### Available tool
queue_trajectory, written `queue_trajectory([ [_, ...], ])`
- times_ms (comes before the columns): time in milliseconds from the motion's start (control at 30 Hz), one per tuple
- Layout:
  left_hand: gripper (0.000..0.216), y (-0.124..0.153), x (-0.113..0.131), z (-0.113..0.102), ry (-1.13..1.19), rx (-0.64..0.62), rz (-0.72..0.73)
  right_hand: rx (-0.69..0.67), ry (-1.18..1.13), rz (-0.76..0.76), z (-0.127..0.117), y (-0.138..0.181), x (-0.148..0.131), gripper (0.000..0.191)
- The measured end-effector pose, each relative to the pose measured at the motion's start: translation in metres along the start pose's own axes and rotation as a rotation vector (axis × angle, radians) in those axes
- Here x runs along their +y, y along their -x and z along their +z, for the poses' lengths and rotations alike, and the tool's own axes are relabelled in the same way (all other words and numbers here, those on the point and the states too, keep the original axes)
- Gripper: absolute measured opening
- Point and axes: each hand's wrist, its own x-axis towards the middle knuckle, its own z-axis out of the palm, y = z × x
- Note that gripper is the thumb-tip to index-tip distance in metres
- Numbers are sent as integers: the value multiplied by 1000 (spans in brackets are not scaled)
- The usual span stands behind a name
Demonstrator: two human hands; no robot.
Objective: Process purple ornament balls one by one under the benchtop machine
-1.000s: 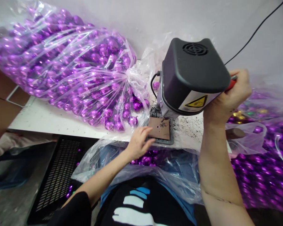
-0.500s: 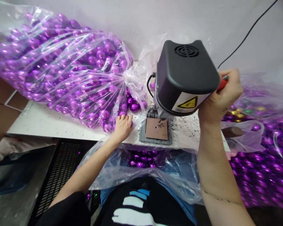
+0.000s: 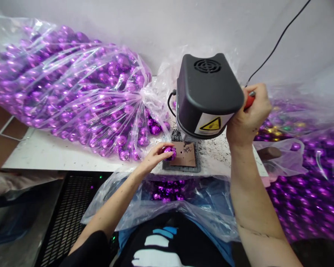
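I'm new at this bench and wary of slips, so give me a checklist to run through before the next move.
1. Purple ball held: ok, between the left hand's thumb and fingers.
2. Right hand on the red handle: ok, gripping it.
3. Ball seated on the hole in the brown board: not ok, it is left of the hole.
4. Board free of debris: not ok, dark bits lie on it.
5. Black machine switched on: cannot tell, no switch or light shows on it.
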Motion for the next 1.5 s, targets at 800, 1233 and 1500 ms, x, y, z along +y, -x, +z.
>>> queue_trajectory([
  [800,38,-34,-35,55,-544,254,315,-1,-17,13,0,1,-4,34],
  [1233,38,-44,-49,69,-775,242,313,-60,-2,18,-6,-2,-2,34],
  [1500,39,-41,-49,71,-774,306,339,-19,8,-88,-19,15,-8,29],
])
